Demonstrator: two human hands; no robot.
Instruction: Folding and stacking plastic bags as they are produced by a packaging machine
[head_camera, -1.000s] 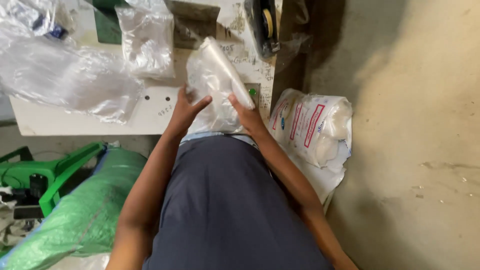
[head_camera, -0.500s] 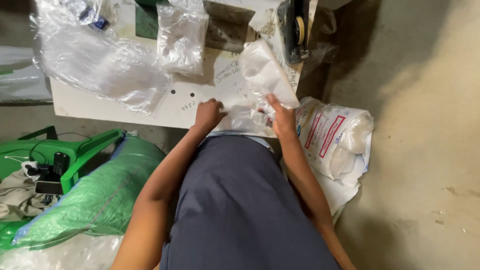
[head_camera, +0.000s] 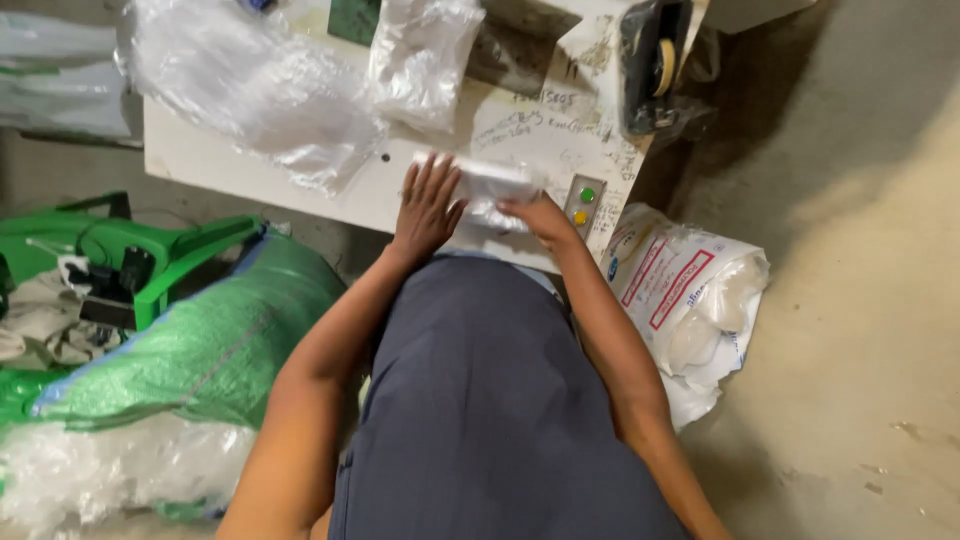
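A small clear plastic packet (head_camera: 492, 186) with something white inside lies on the white table (head_camera: 250, 170) near its front edge. My left hand (head_camera: 425, 205) rests flat with spread fingers on the packet's left end. My right hand (head_camera: 540, 215) grips the packet's right end, fingers curled around it. Both forearms reach up from my lap, which is covered in dark blue cloth.
Crumpled clear plastic bags (head_camera: 260, 90) and another clear bag (head_camera: 420, 60) lie on the table. A dark machine part (head_camera: 655, 65) and coloured buttons (head_camera: 583, 205) sit at the right. A white sack (head_camera: 690, 300) stands on the floor right; a green sack (head_camera: 200, 350) and green frame (head_camera: 130, 250) left.
The packet was held upright in both hands above the table, then lowered. It now lies flat on the table with my left hand pressed on it.
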